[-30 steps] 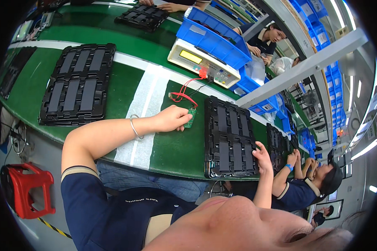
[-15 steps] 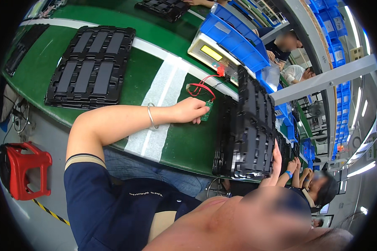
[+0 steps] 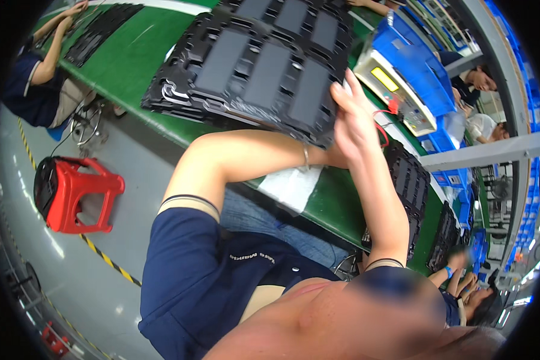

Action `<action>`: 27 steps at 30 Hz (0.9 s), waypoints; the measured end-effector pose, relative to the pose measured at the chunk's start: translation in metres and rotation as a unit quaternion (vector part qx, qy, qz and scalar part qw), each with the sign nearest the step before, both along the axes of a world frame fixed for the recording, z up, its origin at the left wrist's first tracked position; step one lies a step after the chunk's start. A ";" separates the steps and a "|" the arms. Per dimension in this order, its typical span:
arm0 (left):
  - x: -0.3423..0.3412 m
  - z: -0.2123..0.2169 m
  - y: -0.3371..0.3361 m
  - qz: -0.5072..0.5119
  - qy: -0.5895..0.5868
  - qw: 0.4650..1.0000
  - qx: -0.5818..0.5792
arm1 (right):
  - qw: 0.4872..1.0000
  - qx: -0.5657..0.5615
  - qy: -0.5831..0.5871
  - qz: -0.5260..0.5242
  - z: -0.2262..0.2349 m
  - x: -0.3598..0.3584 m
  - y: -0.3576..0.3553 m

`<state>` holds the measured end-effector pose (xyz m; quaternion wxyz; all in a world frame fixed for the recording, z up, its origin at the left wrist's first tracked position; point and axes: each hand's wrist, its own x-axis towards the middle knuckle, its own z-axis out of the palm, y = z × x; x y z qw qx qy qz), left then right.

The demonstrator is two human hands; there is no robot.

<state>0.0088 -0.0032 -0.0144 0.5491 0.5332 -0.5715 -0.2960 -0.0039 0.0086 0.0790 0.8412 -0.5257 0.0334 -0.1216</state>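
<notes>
A large black plastic tray [image 3: 246, 99] is tilted up close in front of me, with several flat dark-grey rectangular pieces in its pockets. My right hand [image 3: 355, 123] is closed on its right-hand edge, fingers pointing up along the rim. My left forearm, with a bangle, reaches under the tray's lower edge. The left hand is hidden behind my right wrist, so its fingers and anything in them do not show. Beyond my right wrist, a bit of red wire [image 3: 383, 135] runs down from the boxy meter [image 3: 396, 90] with a lit yellow display.
More black trays lie on the green table [image 3: 336, 201] at the right [image 3: 409, 183] and far left [image 3: 105, 33]. Blue bins [image 3: 411, 54] stand behind the meter. A grey metal bar [image 3: 486, 150] crosses at right. A red stool [image 3: 87, 192] stands on the floor; co-workers sit nearby.
My right hand has swung left from the right-hand tray stack, bringing the tray over in front of me. The green circuit board my left hand was pinching is no longer visible. The view has shifted.
</notes>
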 end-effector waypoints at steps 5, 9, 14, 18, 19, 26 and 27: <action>-0.001 -0.001 0.005 0.013 -0.046 0.995 -0.087 | 0.999 -0.013 0.037 0.027 -0.026 0.063 0.043; -0.001 -0.010 -0.005 0.006 -0.032 0.999 -0.023 | 0.991 -0.092 0.101 -0.005 -0.046 0.080 0.055; 0.002 -0.013 -0.009 0.013 -0.007 1.000 -0.016 | 0.852 -0.509 0.004 -0.120 -0.049 0.085 0.044; 0.001 -0.011 -0.011 0.027 -0.011 1.000 -0.004 | 0.664 -0.720 -0.196 0.031 -0.044 0.074 0.049; 0.001 -0.010 -0.011 0.024 -0.020 1.000 -0.002 | 0.641 -0.739 -0.192 0.078 -0.051 0.068 0.052; 0.001 -0.001 -0.004 0.024 -0.012 0.999 0.040 | 0.581 -0.786 -0.174 0.115 -0.059 0.069 0.065; 0.001 0.000 -0.001 0.020 -0.015 0.998 0.055 | 0.580 -0.787 -0.171 0.120 -0.059 0.068 0.065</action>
